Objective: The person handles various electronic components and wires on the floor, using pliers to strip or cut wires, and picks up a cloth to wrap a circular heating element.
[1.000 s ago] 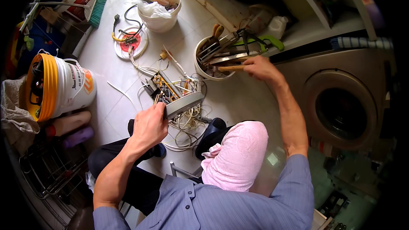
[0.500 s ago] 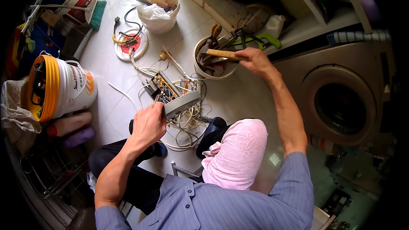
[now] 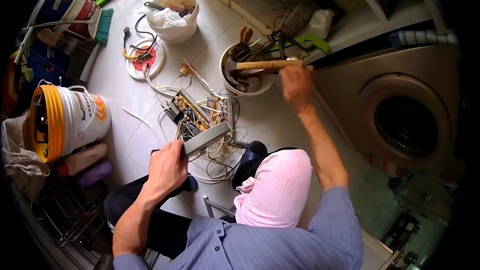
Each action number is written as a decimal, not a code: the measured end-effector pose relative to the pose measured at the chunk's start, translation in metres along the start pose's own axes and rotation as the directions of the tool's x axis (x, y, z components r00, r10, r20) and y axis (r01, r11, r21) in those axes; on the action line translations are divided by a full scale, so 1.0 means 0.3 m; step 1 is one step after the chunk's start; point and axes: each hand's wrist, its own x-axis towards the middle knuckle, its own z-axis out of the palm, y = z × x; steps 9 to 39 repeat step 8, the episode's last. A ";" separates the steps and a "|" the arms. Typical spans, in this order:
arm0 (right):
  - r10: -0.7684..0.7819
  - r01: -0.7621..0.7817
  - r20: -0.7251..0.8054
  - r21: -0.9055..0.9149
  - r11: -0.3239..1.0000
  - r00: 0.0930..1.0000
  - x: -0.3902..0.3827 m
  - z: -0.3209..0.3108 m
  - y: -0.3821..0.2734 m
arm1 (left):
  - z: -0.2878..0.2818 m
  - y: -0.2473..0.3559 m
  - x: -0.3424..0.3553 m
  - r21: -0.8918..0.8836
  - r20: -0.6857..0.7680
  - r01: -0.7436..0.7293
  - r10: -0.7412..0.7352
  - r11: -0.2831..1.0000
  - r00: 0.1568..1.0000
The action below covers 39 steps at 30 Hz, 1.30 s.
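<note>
My left hand (image 3: 167,167) is closed on the edge of a grey-rimmed plastic case (image 3: 206,140), which is tilted over the floor. Several small parts, perhaps electronic, show at its far side, but I cannot tell which sit inside it. My right hand (image 3: 297,89) is blurred by motion just below the end of a wooden-handled hammer (image 3: 267,65). The hammer head rests in a white tool bucket (image 3: 228,86), its handle reaching out over the rim. Whether my fingers still touch the handle is unclear. Beyond it, a green-handled tool (image 3: 316,43) leans out of the bucket.
Tangled white cables (image 3: 212,162) lie on the tiles between my feet. A cable reel (image 3: 145,62) and a white bucket (image 3: 175,32) with a plastic bag stand farther off. A yellow-rimmed bucket (image 3: 90,112) is at left, a washing machine (image 3: 345,100) at right. A pink towel (image 3: 275,187) covers my right knee.
My right hand has dropped from the hammer handle, toward me, and its end now shows. The hammer has shifted slightly. My left hand still holds the case in nearly the same pose.
</note>
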 end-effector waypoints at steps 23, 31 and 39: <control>0.073 -0.387 0.758 0.246 0.889 0.648 -0.104 0.468 -0.073 | 0.013 0.011 0.036 -0.008 0.060 0.060 -0.060 0.998 0.996; 0.073 -0.387 0.758 0.246 0.889 0.648 -0.104 0.468 -0.073 | 0.013 0.011 0.036 -0.008 0.060 0.060 -0.060 0.998 0.996; 0.073 -0.387 0.758 0.246 0.889 0.648 -0.104 0.468 -0.073 | 0.013 0.011 0.036 -0.008 0.060 0.060 -0.060 0.998 0.996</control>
